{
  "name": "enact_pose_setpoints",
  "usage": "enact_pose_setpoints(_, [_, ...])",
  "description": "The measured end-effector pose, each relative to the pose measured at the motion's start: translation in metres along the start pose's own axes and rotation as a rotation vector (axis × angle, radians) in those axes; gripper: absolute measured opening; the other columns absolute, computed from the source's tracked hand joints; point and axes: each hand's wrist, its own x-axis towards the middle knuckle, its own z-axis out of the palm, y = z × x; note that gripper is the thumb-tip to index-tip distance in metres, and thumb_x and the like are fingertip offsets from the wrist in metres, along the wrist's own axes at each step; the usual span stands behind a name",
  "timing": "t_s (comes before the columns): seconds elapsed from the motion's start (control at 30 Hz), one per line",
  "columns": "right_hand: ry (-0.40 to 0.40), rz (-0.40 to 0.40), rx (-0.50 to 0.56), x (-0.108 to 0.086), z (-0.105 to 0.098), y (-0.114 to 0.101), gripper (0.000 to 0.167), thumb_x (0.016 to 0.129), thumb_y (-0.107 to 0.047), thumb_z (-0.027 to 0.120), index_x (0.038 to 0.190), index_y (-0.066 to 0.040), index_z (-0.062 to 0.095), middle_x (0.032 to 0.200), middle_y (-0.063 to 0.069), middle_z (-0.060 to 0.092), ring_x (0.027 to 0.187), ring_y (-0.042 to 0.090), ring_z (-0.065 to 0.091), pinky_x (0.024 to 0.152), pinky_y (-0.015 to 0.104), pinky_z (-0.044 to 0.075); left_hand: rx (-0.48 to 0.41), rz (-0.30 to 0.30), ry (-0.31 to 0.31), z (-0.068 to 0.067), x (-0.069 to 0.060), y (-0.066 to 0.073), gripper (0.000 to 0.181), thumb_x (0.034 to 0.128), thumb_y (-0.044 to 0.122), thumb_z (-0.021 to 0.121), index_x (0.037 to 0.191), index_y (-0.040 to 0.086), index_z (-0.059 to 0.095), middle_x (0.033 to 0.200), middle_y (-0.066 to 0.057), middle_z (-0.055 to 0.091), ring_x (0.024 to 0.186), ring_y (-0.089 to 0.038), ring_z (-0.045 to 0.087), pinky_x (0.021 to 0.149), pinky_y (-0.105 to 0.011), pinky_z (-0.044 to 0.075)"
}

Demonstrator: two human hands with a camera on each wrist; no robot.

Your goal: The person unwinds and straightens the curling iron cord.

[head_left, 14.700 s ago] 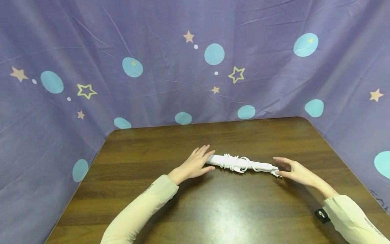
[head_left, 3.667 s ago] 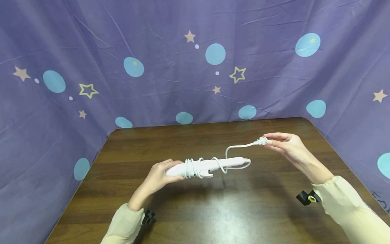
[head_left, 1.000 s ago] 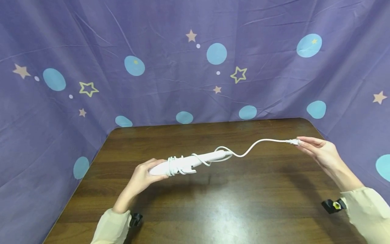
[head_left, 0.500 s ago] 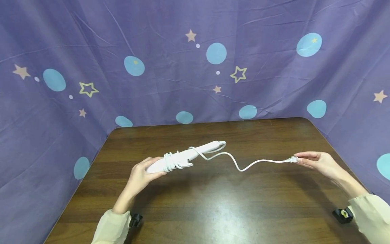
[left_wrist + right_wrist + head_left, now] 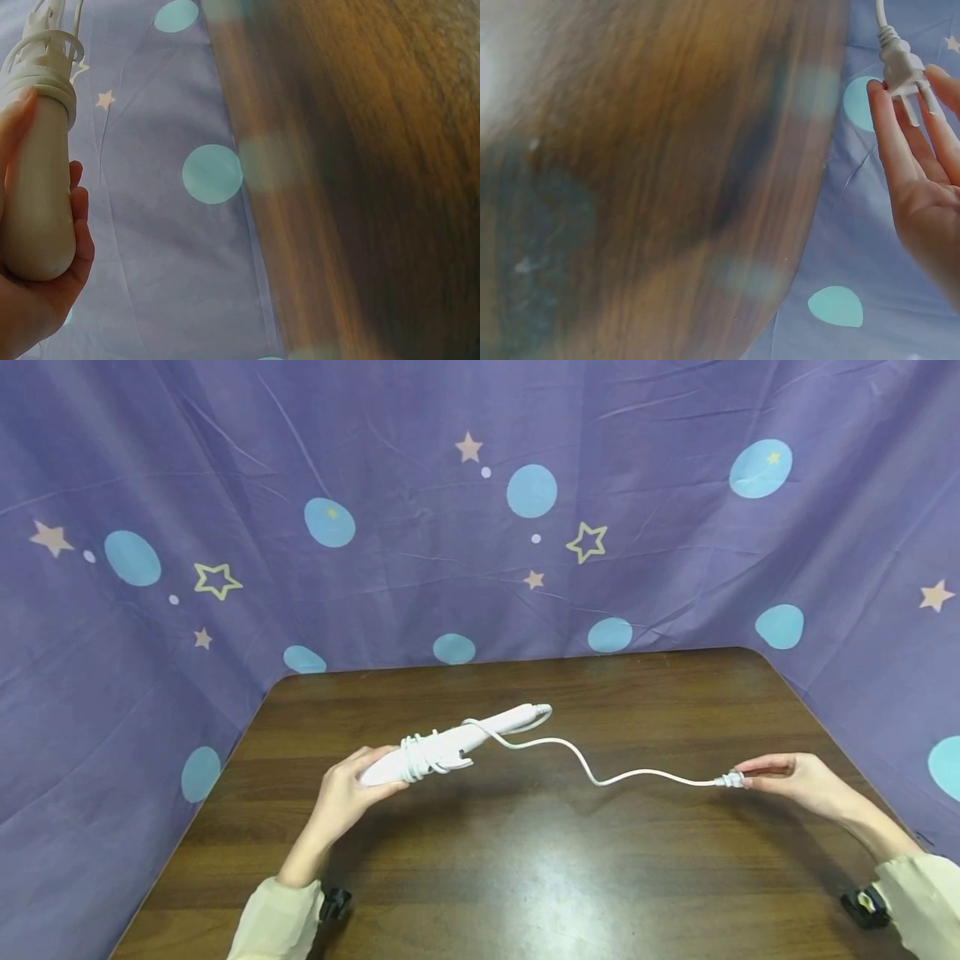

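Observation:
My left hand [image 5: 341, 797] grips the thick rounded end of a white corded stick appliance [image 5: 506, 720], which looks like a curling iron. It is held above the table, tilted with its thin end up and away to the right. Several turns of white cord [image 5: 641, 772] are wound round its middle, beside a small projecting lever [image 5: 455, 762]. From the thin end the cord loops back, then sags across to the right. There my right hand [image 5: 813, 789] pinches the white two-pin plug [image 5: 904, 67] between thumb and fingertips, its prongs pointing towards the palm.
The dark brown wooden table [image 5: 525, 893] extends below both hands, with a bright glare near its front. A purple curtain [image 5: 420, 527] with stars and blue spots hangs behind it and at both sides. Black wrist cameras [image 5: 865, 907] sit at the sleeves.
Over the last second my right hand has lowered the plug towards me and slightly right. The appliance's thin end has tilted up. Earlier it lay on the table with the cord wound about it.

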Motion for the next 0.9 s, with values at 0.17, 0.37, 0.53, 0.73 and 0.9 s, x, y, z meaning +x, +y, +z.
enact_pose_setpoints(0.17, [-0.026,-0.072,0.014,-0.002,0.003,0.008,0.018,0.079,-0.003,0.062,0.092,0.01,0.062,0.081,-0.011,0.066,0.074,-0.002,0.059,0.061,0.014,0.044,0.002,-0.015,0.006,0.0,-0.001,0.0,0.047,0.0545,0.016,0.082,0.098,0.01,0.066,0.083,0.002,0.064,0.068,-0.006,0.049,0.06,-0.015,0.036])
enact_pose_setpoints(0.37, [-0.058,-0.122,0.036,-0.004,0.004,0.014,0.017,0.077,0.002,0.062,0.092,0.012,0.06,0.084,-0.011,0.066,0.075,-0.001,0.059,0.061,0.015,0.045,-0.003,-0.012,0.008,0.0,-0.002,-0.001,0.047,0.0547,0.016,0.082,0.099,0.009,0.066,0.083,0.002,0.064,0.068,-0.006,0.049,0.059,-0.015,0.035])
enact_pose_setpoints(0.53, [-0.074,-0.122,0.047,-0.004,0.004,0.017,0.018,0.077,0.002,0.062,0.093,0.011,0.061,0.086,-0.011,0.066,0.076,-0.001,0.059,0.061,0.016,0.045,0.004,-0.013,0.009,-0.001,-0.002,-0.002,0.047,0.0545,0.016,0.082,0.099,0.01,0.066,0.083,0.002,0.064,0.068,-0.005,0.049,0.06,-0.014,0.035])
enact_pose_setpoints(0.73, [-0.1,-0.127,0.062,-0.005,0.005,0.02,0.019,0.078,0.003,0.06,0.094,0.014,0.059,0.086,-0.01,0.066,0.077,-0.001,0.059,0.061,0.017,0.046,0.0,-0.008,0.005,0.0,-0.004,-0.004,0.047,0.0544,0.016,0.082,0.098,0.009,0.066,0.083,0.002,0.064,0.069,-0.005,0.05,0.061,-0.015,0.036])
enact_pose_setpoints(0.9, [-0.117,-0.156,0.065,-0.004,0.008,0.026,0.018,0.077,0.006,0.06,0.093,0.015,0.058,0.086,-0.01,0.065,0.075,-0.001,0.058,0.058,0.018,0.046,-0.003,0.0,0.005,0.001,-0.004,-0.003,0.047,0.0541,0.017,0.082,0.098,0.01,0.067,0.083,0.002,0.064,0.069,-0.006,0.05,0.061,-0.015,0.036])
